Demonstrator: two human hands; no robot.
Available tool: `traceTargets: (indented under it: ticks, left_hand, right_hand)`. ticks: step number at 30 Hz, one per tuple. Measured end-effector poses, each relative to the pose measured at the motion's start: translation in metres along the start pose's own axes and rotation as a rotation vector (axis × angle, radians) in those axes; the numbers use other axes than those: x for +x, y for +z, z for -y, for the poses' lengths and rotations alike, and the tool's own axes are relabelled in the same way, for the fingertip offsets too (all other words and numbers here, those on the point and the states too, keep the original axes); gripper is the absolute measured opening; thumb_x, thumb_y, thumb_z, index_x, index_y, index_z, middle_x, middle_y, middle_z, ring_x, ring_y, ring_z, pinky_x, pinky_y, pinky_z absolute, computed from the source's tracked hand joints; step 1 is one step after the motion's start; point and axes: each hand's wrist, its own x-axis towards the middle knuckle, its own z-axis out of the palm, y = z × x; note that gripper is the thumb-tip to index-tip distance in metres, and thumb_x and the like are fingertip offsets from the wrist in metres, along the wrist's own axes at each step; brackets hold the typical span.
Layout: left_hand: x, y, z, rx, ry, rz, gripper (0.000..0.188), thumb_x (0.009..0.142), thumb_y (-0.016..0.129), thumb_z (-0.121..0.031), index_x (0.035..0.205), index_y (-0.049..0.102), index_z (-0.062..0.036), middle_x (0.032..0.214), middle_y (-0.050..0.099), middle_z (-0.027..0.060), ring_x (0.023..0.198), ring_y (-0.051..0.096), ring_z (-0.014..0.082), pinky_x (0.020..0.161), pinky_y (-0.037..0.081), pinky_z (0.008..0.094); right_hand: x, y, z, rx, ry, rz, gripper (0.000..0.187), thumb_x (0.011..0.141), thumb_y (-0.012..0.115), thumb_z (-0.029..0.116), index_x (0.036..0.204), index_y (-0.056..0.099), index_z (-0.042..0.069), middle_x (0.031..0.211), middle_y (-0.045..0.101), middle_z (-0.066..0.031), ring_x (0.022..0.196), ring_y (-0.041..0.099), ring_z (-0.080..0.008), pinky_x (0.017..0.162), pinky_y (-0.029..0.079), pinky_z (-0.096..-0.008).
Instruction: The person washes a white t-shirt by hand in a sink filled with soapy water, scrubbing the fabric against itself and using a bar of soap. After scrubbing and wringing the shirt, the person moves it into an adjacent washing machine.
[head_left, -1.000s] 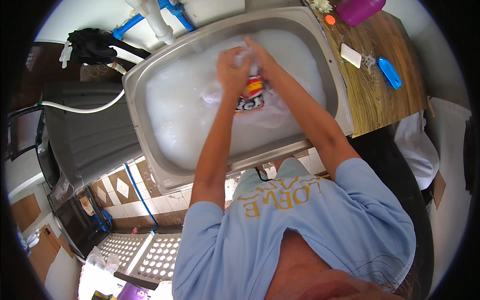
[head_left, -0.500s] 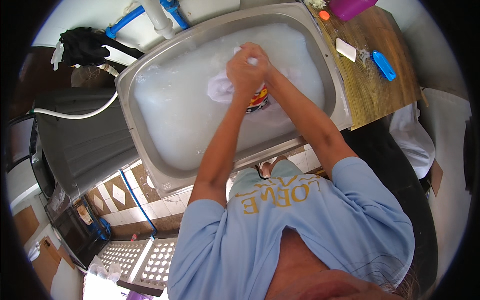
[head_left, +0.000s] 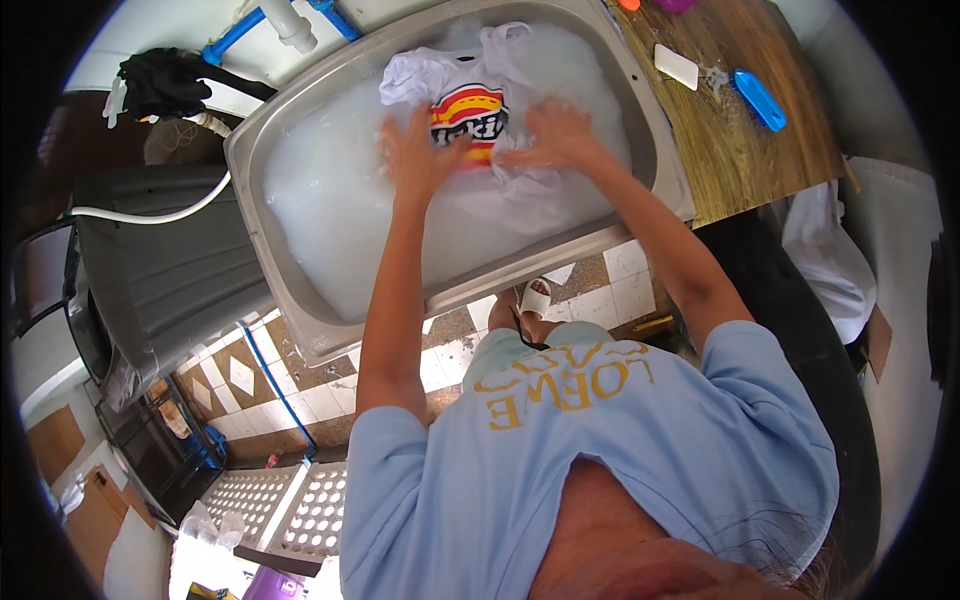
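Observation:
A white T-shirt [head_left: 415,78] with a red, yellow and black print lies spread in cloudy, soapy water inside a metal sink [head_left: 672,165]. Its sleeves and collar point toward the sink's far side, and its lower part is under the water. At the left edge of the print is my left hand [head_left: 420,158], its fingers spread. My right hand [head_left: 562,135] is at the shirt's right side, fingers stretched out and a little blurred by motion. Neither hand grips the cloth; whether the palms press on it I cannot tell.
On the wooden board [head_left: 715,170] right of the sink lie a white bar of soap [head_left: 677,67] and a blue scrub brush [head_left: 760,100]. A white hose [head_left: 150,222] curves to the sink's left side. Blue and white pipes [head_left: 288,25] stand behind it.
The T-shirt was bunched between my two clasped hands. Now it is spread out in the water with the print face up, and my hands have parted and opened to either side.

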Motion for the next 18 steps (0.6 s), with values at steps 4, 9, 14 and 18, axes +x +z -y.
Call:
traceTargets:
  ticks: [4, 9, 14, 18]
  left_hand:
    - [0.055, -0.008, -0.007, -0.465, -0.026, 0.305, 0.068, 0.07, 0.075, -0.036, 0.126, 0.05, -0.0062, 0.127, 0.046, 0.0238, 0.109, 0.054, 0.0317, 0.085, 0.046, 0.0392]
    - [0.031, -0.004, 0.018, -0.955, -0.093, -0.119, 0.068, 0.071, 0.076, -0.041, 0.122, 0.053, -0.0017, 0.117, 0.056, 0.0241, 0.109, 0.054, 0.0308, 0.089, 0.045, 0.0376]
    - [-0.01, 0.005, 0.017, -0.202, -0.089, 0.211, 0.099, 0.059, 0.078, -0.057, 0.129, 0.044, 0.0037, 0.126, 0.051, 0.0248, 0.119, 0.047, 0.0377, 0.099, 0.038, 0.0437]
    - [-0.004, 0.029, -0.013, -0.301, 0.03, 0.291, 0.096, 0.067, 0.074, -0.048, 0.138, 0.031, 0.0019, 0.134, 0.043, 0.0257, 0.129, 0.037, 0.0398, 0.106, 0.03, 0.0452]
  right_hand:
    - [0.038, 0.013, 0.033, 0.368, -0.05, 0.161, 0.066, 0.079, 0.056, 0.056, 0.117, 0.059, 0.002, 0.119, 0.058, -0.0186, 0.11, 0.056, -0.0329, 0.096, 0.042, -0.0469]
    - [0.068, 0.023, 0.006, 2.026, 0.379, 0.219, 0.049, 0.086, 0.057, 0.039, 0.117, 0.057, 0.002, 0.112, 0.063, -0.0135, 0.101, 0.061, -0.0286, 0.088, 0.048, -0.0439]
    - [0.042, -0.009, 0.012, 1.947, 0.532, 0.254, 0.048, 0.085, 0.062, 0.033, 0.123, 0.054, 0.006, 0.114, 0.062, -0.0107, 0.106, 0.059, -0.0261, 0.093, 0.047, -0.0422]
    - [0.05, 0.043, 0.023, 1.624, 0.257, -0.342, 0.049, 0.086, 0.063, 0.032, 0.126, 0.05, 0.008, 0.116, 0.061, -0.0099, 0.105, 0.059, -0.0249, 0.092, 0.047, -0.0435]
